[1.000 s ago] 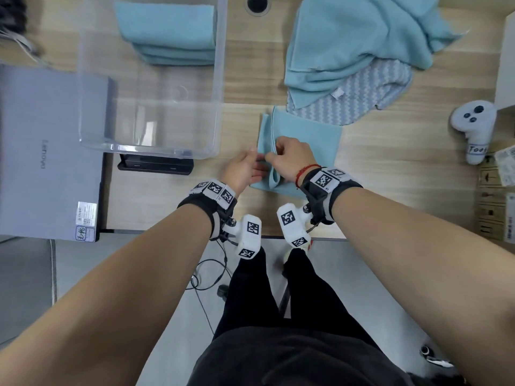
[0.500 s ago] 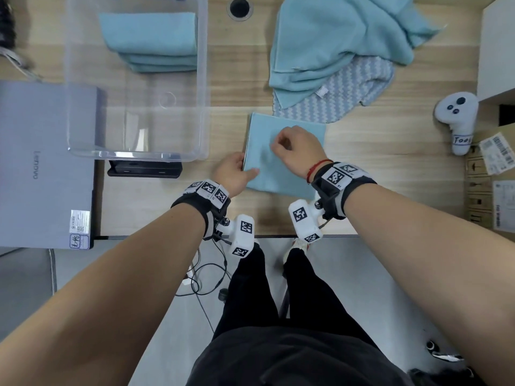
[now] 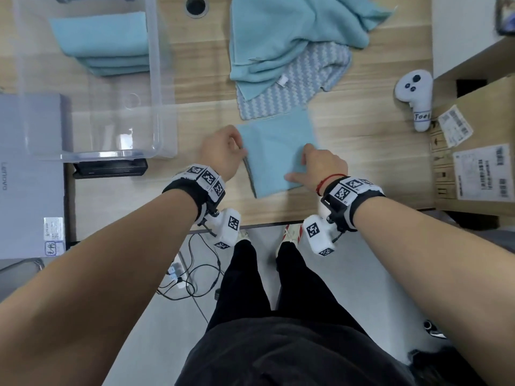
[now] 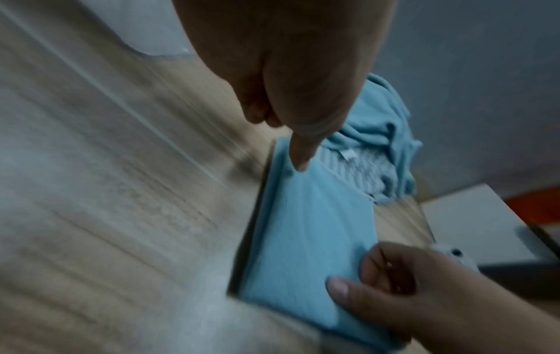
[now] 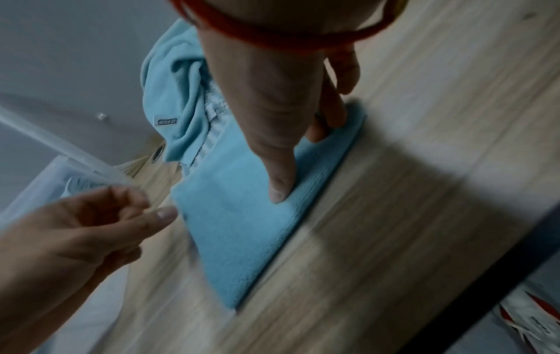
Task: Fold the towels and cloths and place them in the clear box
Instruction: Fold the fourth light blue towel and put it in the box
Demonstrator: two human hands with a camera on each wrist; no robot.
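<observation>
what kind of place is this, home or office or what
Probably an office or lab workstation, not a home: a light wooden desk with a round cable hole, a closed grey laptop, a white handheld controller and labelled cardboard boxes.

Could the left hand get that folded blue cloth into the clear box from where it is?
Probably yes. The left hand is at the folded cloth's left edge, and the clear box stands open-topped just to its left, nothing between. Folded cloths fill only its far end.
</observation>
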